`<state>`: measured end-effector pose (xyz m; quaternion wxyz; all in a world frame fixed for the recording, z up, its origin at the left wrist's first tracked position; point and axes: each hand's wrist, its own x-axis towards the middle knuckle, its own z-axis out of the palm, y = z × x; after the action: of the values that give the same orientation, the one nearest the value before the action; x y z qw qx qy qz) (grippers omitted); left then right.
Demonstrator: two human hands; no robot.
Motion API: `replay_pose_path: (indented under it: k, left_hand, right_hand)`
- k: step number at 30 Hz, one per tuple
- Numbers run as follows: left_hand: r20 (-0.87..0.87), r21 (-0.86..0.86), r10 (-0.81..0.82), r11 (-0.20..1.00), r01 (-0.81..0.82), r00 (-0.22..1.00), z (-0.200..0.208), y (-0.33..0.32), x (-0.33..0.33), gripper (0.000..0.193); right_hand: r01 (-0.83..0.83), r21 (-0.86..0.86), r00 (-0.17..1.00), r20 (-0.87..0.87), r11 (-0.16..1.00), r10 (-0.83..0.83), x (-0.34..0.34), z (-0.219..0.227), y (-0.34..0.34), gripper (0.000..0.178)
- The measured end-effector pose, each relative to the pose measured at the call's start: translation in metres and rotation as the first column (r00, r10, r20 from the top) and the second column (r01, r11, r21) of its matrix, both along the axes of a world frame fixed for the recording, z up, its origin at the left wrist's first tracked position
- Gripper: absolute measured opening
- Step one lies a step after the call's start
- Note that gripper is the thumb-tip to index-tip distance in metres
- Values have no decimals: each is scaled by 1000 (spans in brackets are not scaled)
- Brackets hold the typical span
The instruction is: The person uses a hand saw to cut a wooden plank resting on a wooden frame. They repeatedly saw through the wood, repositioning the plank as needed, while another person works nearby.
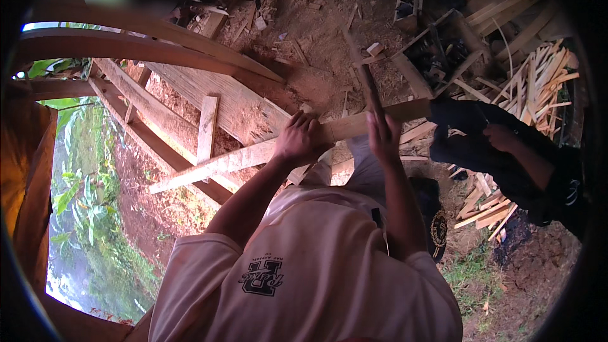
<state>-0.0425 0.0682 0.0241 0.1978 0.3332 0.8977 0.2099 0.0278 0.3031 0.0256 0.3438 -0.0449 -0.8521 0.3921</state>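
Wooden plank [351,128] is stretched from nine o'clock to past two. At centre, its edge is gripped by the left hand [297,139], fingers bent together. Toward three, a long, blurred tool [368,85] is clamped in the fingers of the right hand [383,136]. Left fingers could be struck should plank or tool slip. The plank is flat, pale, straight-edged; farther right, splintery strips [544,82] are heaped.
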Motion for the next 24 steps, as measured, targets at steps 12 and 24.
replay_pose_path:
  k: [12,24]
  left_hand:
    - [4,-59,22,998,-22,1000,-3,2,1,81]
    - [-31,18,-19,1000,20,999,10,-2,0,71]
  right_hand:
    - [-57,-427,917,335,903,216,0,24,19,22]
    - [-292,-217,708,606,931,363,93,230,110,45]
